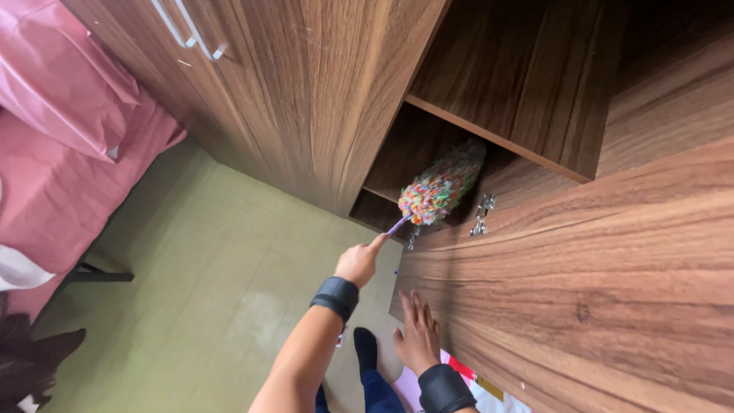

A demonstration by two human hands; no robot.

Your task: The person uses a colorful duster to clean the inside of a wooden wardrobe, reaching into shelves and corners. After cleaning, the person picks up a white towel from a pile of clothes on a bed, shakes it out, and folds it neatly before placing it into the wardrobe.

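Head view, left hand gripping duster reaching into wardrobe shelf, right hand spread flat on wardrobe door, pink bed left of wardrobe

Soft, even daylight fills the scene, brightest on the pale floor left of the wooden wardrobe, with no hard glare. Inside the wardrobe the shelves sink into deep shadow (the upper right recess is nearly black). Lines bow and lean toward the edges, and focus stays fairly sharp throughout.
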